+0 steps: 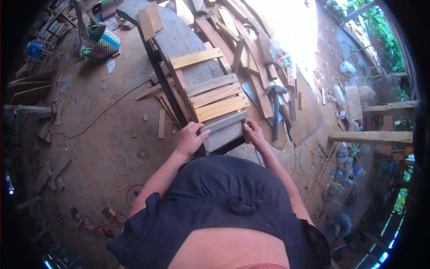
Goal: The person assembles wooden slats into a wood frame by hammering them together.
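Observation:
A slatted wooden frame (218, 98) lies on a worn bench (179, 33) in front of me, its pale and greyish slats crossing two side rails. My left hand (190, 140) grips the left end of the nearest grey slat (226, 121), thumb along its near edge. At the opposite end, my right hand (255, 133) is closed around the frame's right corner, by the rail end. Its fingertips are partly hidden. A hammer (276, 107) lies to the right of the frame, head pointing away from me.
Loose boards (255, 54) are heaped beyond and right of the frame. Offcuts (162, 123) lie on the dirt floor at left, near a dark cable (105, 115). A checkered woven basket (102, 42) stands at far left. Plastic bottles (342, 152) and a wooden beam (371, 137) are at right.

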### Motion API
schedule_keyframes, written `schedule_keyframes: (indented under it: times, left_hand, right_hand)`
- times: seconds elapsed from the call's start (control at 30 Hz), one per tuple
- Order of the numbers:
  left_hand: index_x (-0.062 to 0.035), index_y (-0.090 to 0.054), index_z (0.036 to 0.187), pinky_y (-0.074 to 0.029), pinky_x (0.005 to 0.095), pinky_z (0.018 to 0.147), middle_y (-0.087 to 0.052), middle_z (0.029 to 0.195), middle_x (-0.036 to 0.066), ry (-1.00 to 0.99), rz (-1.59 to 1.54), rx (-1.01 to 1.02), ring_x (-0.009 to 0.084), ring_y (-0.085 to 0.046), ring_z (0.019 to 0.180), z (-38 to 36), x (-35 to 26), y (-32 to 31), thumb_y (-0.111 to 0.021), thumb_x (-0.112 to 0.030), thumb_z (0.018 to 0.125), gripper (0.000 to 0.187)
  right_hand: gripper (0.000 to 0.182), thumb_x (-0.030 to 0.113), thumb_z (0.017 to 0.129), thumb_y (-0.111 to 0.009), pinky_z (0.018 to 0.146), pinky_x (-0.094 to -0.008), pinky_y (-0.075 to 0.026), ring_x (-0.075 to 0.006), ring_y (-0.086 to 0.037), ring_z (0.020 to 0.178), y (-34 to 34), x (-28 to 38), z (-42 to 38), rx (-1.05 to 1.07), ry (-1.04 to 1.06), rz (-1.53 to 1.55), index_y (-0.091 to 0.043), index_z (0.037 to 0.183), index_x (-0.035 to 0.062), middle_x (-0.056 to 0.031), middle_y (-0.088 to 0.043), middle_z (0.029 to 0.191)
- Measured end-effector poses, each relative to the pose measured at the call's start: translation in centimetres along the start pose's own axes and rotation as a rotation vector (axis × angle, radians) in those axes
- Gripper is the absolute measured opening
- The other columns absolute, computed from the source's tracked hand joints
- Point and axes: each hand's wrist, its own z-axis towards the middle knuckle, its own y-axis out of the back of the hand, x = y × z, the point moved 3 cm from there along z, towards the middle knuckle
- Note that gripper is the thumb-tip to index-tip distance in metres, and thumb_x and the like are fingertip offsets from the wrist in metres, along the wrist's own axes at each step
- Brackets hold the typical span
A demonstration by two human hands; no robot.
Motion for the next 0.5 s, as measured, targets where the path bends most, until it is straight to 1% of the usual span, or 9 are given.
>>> schedule_keyframes:
  times: [0.1, 0.13, 0.17, 0.2, 0.23, 0.3, 0.33, 0.43, 0.5]
  left_hand:
    - [-0.0033, -0.065, 0.082, -0.045, 0.0297, 0.056, -0.057, 0.068, 0.006, -0.020, -0.033, -0.040, 0.0176, -0.056, 0.059, 1.9, -1.8, 2.5, -0.070, -0.022, 0.076, 0.020]
    - [-0.0042, -0.065, 0.081, -0.047, 0.0310, 0.061, -0.058, 0.070, 0.007, -0.069, 0.046, -0.053, 0.0214, -0.057, 0.065, 3.1, -3.0, 3.6, -0.069, -0.023, 0.076, 0.020]
    - [-0.0051, -0.064, 0.081, -0.048, 0.0324, 0.066, -0.059, 0.072, 0.008, -0.116, 0.126, -0.070, 0.0252, -0.059, 0.071, 4.4, -3.6, 4.3, -0.068, -0.024, 0.075, 0.020]
    - [-0.0048, -0.063, 0.087, -0.047, 0.0347, 0.076, -0.060, 0.083, 0.010, -0.233, 0.139, -0.082, 0.0264, -0.057, 0.083, 5.8, -4.2, 4.3, -0.068, -0.026, 0.075, 0.025]
    - [-0.0048, -0.063, 0.087, -0.047, 0.0347, 0.076, -0.060, 0.083, 0.010, -0.239, 0.138, -0.084, 0.0264, -0.057, 0.083, 7.5, -4.3, 4.1, -0.068, -0.026, 0.075, 0.025]
    - [-0.0048, -0.059, 0.109, -0.043, 0.0352, 0.088, -0.057, 0.101, 0.013, -0.440, 0.401, 0.030, 0.0275, -0.052, 0.102, 10.7, -4.5, 2.5, -0.066, -0.031, 0.076, 0.042]
    - [-0.0048, -0.059, 0.109, -0.043, 0.0352, 0.088, -0.057, 0.101, 0.013, -0.453, 0.397, 0.032, 0.0275, -0.052, 0.102, 12.2, -4.3, 1.6, -0.066, -0.031, 0.076, 0.042]
    - [-0.0049, -0.050, 0.120, -0.038, 0.0377, 0.096, -0.052, 0.114, 0.015, -0.315, 0.631, 0.204, 0.0295, -0.045, 0.113, 15.1, -4.2, -0.7, -0.065, -0.039, 0.076, 0.058]
    - [-0.0048, -0.047, 0.123, -0.040, 0.0409, 0.096, -0.050, 0.117, 0.015, -0.061, 0.694, 0.302, 0.0305, -0.042, 0.117, 15.4, -4.0, -1.0, -0.066, -0.042, 0.075, 0.064]
  right_hand:
    - [0.028, 0.026, 0.091, -0.056, 0.069, -0.0224, -0.043, -0.0078, -0.053, 0.077, -0.2, 1.6, -0.1, 0.004, -0.139, -0.116, -0.058, 0.108, 0.0034, 0.0005, -0.058, 0.082]
    - [0.025, 0.028, 0.092, -0.056, 0.057, -0.0207, -0.040, -0.0055, -0.050, 0.065, -0.1, 0.7, 0.4, -0.035, -0.075, -0.075, -0.059, 0.097, 0.0039, 0.0021, -0.056, 0.076]
    - [0.025, 0.028, 0.092, -0.056, 0.057, -0.0207, -0.040, -0.0055, -0.050, 0.065, -0.1, 0.5, 0.5, -0.041, -0.069, -0.076, -0.059, 0.097, 0.0039, 0.0021, -0.056, 0.076]
    - [0.025, 0.030, 0.092, -0.056, 0.053, -0.0205, -0.038, -0.0053, -0.049, 0.061, 0.1, 0.4, 0.5, -0.093, -0.027, 0.038, -0.059, 0.094, 0.0049, 0.0023, -0.055, 0.073]
    - [0.025, 0.031, 0.092, -0.056, 0.050, -0.0203, -0.037, -0.0052, -0.047, 0.057, 0.2, 0.4, 0.5, -0.146, 0.015, 0.152, -0.059, 0.091, 0.0058, 0.0026, -0.054, 0.070]
    - [0.027, 0.032, 0.093, -0.054, 0.045, -0.0202, -0.036, -0.0057, -0.046, 0.051, 0.3, 0.7, -0.1, -0.200, 0.086, 0.087, -0.057, 0.085, 0.0070, 0.0023, -0.052, 0.065]
    - [0.027, 0.032, 0.094, -0.052, 0.045, -0.0202, -0.036, -0.0061, -0.046, 0.050, 0.1, 1.9, -1.0, -0.216, 0.087, 0.142, -0.056, 0.084, 0.0073, 0.0020, -0.052, 0.064]
    - [0.028, 0.031, 0.094, -0.051, 0.043, -0.0208, -0.037, -0.0063, -0.045, 0.048, 0.3, 5.6, -4.0, -0.280, 0.070, 0.283, -0.057, 0.084, 0.0067, 0.0023, -0.050, 0.063]
    - [0.028, 0.031, 0.094, -0.051, 0.042, -0.0213, -0.037, -0.0060, -0.045, 0.047, 0.5, 5.7, -5.7, -0.325, 0.047, 0.377, -0.058, 0.084, 0.0059, 0.0029, -0.049, 0.061]
